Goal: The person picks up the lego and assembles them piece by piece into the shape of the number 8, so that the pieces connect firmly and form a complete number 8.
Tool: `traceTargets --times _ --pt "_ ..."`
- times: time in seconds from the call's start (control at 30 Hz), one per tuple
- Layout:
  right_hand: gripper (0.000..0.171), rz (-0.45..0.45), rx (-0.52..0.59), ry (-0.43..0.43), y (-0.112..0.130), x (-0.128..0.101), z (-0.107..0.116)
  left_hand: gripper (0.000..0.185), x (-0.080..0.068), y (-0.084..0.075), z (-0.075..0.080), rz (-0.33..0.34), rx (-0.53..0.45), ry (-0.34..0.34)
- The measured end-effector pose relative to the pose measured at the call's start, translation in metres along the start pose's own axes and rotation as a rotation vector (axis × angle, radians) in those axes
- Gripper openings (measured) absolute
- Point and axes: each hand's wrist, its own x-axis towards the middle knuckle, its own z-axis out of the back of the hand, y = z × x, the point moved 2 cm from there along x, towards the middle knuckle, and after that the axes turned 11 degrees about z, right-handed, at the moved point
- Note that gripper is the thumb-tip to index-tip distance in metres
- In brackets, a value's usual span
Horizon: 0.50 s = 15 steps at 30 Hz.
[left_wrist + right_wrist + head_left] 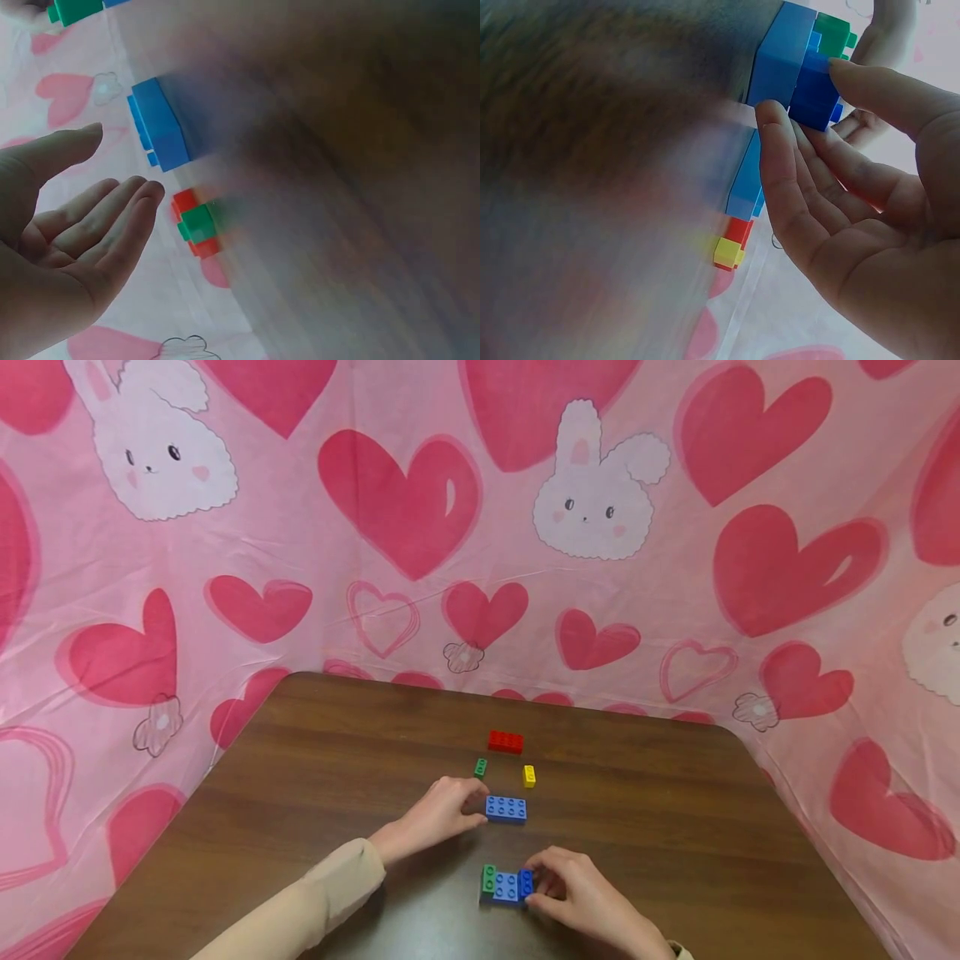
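In the head view a light blue brick (506, 809) lies mid-table, and my left hand (448, 808) is by its left end. The left wrist view shows that hand's thumb and fingers apart, with a gap to the light blue brick (159, 124). Nearer me, another light blue brick (506, 887) carries a small green brick (489, 878) on its left end and a dark blue brick (526, 882) on its right. My right hand (581, 893) pinches the dark blue brick (814, 94) between thumb and fingers, as the right wrist view shows.
Farther back on the brown table (337, 735) lie a red brick (506, 742), a small green brick (481, 767) and a small yellow brick (528, 776). A pink cloth (420, 610) with hearts and rabbits hangs behind the table and along its sides.
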Motion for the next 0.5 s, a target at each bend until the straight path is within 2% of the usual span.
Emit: traceTargets --times 0.2,0.5 --pt "0.030 0.019 -0.008 -0.008 -0.002 0.000 0.000 0.038 0.009 0.001 -0.003 0.036 0.055 0.026" --pt "0.030 0.017 -0.003 -0.008 -0.004 -0.001 0.000 0.034 0.018 -0.004 -0.006 0.044 0.118 0.046"
